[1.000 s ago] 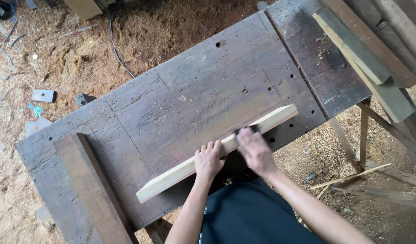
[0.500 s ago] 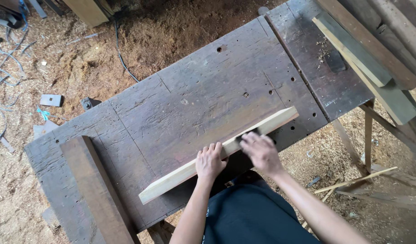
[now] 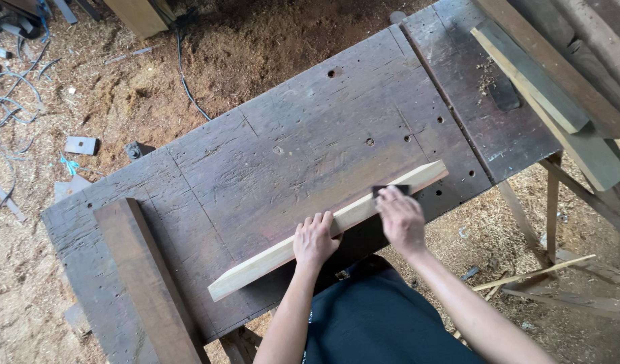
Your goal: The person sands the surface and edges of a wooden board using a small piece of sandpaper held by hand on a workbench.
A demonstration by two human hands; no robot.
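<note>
A dark plank (image 3: 145, 283) lies on the table (image 3: 290, 148) at the left. The pale wooden strip (image 3: 269, 257) runs diagonally, low left to upper right. The left hand (image 3: 315, 239) presses flat on its middle, grip released. The right hand (image 3: 402, 219) holds a dark block (image 3: 389, 191) against it.

A pale wooden strip (image 3: 330, 229) lies slantwise on the dark, scarred counter (image 3: 290, 141), near its front edge. The left hand (image 3: 315, 240) presses flat on the strip's middle, fingers spread over it, while the right hand (image 3: 402, 219) pushes a small dark block (image 3: 389, 191) against the strip nearer its far end. A thick dark plank (image 3: 148, 283) lies on the counter's left part, and sawdust (image 3: 256, 47) covers the floor beyond.
</note>
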